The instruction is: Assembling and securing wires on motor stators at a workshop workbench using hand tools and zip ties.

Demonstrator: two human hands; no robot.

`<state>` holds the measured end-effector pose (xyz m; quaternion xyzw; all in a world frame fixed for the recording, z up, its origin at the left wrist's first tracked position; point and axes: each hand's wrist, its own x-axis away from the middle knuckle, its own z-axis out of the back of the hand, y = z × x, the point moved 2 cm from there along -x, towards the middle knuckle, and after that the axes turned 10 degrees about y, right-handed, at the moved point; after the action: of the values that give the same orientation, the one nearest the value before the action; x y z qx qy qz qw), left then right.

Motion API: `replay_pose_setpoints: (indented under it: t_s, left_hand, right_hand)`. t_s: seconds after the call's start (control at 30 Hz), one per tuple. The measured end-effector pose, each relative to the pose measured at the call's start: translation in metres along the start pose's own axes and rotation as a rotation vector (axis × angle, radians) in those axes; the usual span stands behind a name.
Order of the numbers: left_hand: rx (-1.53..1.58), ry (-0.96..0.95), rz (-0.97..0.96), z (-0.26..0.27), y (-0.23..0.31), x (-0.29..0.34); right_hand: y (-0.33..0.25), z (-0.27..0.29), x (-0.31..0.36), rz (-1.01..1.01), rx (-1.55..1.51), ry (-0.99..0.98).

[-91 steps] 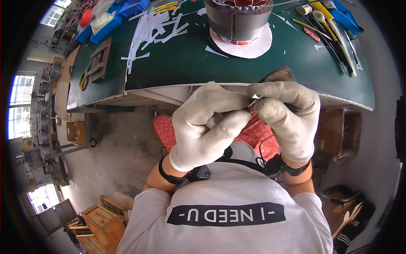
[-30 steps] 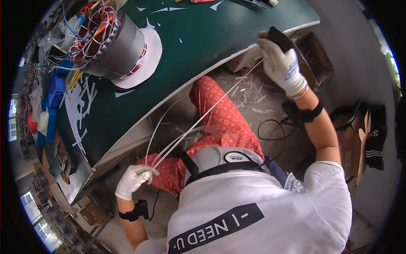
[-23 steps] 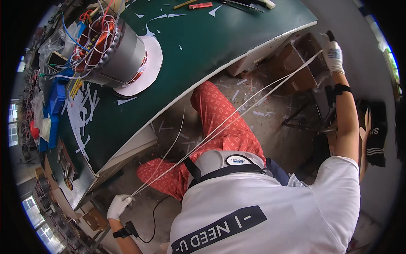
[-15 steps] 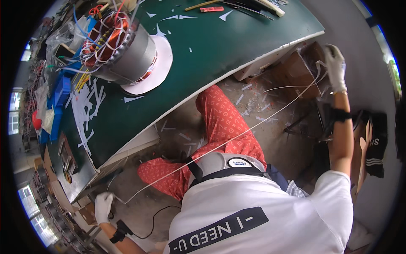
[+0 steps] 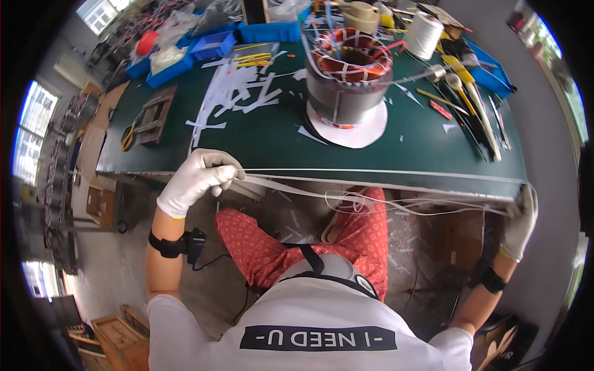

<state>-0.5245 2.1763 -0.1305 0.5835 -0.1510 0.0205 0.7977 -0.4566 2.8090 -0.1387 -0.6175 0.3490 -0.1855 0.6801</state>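
My left hand (image 5: 197,181), in a white glove, is closed on one end of a thin white cord (image 5: 371,201) at the near edge of the green table (image 5: 260,139). My right hand (image 5: 521,221), also gloved, grips the other end far out to the right, below the table's corner. The cord runs between them in several strands, sagging and looping above my red-patterned trousers (image 5: 291,244). A motor stator (image 5: 349,77) with copper windings stands on a white paper disc at the table's middle.
White paper strips (image 5: 238,93) lie scattered left of the stator. Blue bins (image 5: 213,44) line the far edge. A spool of white cord (image 5: 426,34) and hand tools (image 5: 473,102) sit at the right. Wooden crates (image 5: 117,334) stand on the floor, lower left.
My left hand has risen from low beside my leg to the table's near edge. My right hand stays stretched out right. The view has swung round to face the table squarely.
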Motion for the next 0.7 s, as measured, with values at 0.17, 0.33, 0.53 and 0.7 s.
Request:
replay_pose_setpoints:
  t_s: [0.17,0.33,0.53,0.7]
  left_hand:
    - [-0.127,0.059,-0.010,0.060,-0.046,-0.014]
    - [-0.131,0.195,-0.034,0.086,-0.057,-0.018]
    - [-0.060,0.289,0.055,0.101,-0.090,-0.033]
    - [0.345,0.081,-0.059,0.042,-0.056,-0.031]
  right_hand:
    - [0.013,0.093,-0.037,-0.091,0.169,0.444]
    - [0.052,0.175,-0.082,-0.167,0.336,0.630]
    - [0.122,0.295,-0.124,-0.196,0.404,0.655]
    - [0.058,0.074,-0.035,-0.128,0.690,-0.161]
